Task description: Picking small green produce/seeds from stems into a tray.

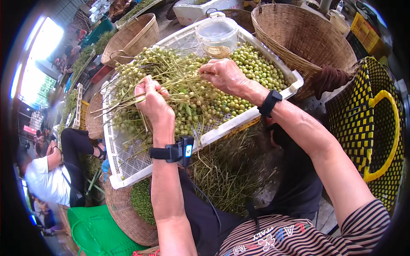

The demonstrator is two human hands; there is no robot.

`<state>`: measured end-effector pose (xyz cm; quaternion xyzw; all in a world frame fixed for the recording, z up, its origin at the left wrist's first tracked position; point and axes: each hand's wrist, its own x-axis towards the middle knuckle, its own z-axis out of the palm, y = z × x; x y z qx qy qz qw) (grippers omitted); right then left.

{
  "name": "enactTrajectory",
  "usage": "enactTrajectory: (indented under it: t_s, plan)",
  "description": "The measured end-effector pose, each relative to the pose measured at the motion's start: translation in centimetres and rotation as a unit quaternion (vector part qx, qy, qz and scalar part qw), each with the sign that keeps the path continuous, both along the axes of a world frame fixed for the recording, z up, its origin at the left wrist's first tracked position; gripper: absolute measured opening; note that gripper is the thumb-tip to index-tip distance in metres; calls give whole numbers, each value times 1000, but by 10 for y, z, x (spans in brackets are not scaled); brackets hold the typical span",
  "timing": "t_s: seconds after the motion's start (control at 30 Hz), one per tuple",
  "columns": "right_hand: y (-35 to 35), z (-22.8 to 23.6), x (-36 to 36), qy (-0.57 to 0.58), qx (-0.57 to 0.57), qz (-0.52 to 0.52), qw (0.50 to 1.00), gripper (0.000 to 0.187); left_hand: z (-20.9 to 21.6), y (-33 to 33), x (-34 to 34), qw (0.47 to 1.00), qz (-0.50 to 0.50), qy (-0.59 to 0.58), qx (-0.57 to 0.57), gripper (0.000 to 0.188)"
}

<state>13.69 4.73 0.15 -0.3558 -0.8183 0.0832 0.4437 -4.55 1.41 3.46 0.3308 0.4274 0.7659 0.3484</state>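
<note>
My left hand (153, 101) is closed on thin green stems, which stick out to its left and stretch across toward the right. Small round green fruits hang in clusters on the heap of stems (168, 64) around it. Curled over the right side of this heap, my right hand (228, 77) has its fingers pinched together; what is between them is hidden. Both hands are above a white plastic mesh tray (220, 131). Loose green fruits (261, 70) cover the tray's right part. A clear round plastic tub (218, 36) stands at the tray's far end, just beyond my right hand.
A big wicker basket (294, 36) is at the far right, a smaller wicker basket (132, 36) at the far left. A yellow-and-black woven bag (348, 102) stands at right. Stripped stems (226, 170) lie below the tray. Another person (49, 177) sits at left.
</note>
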Motion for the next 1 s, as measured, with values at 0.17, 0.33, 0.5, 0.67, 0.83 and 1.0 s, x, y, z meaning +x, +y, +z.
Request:
enactTrajectory:
  t_s: [0.17,0.33,0.5,0.67,0.83,1.0]
  plan:
    - [14,-11,19,-218,-118,-166,955,33,12,-5,-16,999,12,-32,31,8]
    - [9,9,31,87,-275,-23,957,27,16,-6,-26,993,-103,-50,32,11]
    - [-2,24,14,157,-373,175,898,42,16,-11,-32,975,-214,-55,37,14]
    - [-7,22,6,251,-524,338,741,38,13,-7,-34,980,-180,-69,42,13]
    - [-7,12,5,215,-476,244,817,18,13,-9,-30,990,-136,-32,36,13]
    - [-13,9,3,-85,-158,-26,983,16,3,-6,-10,992,-117,11,45,12]
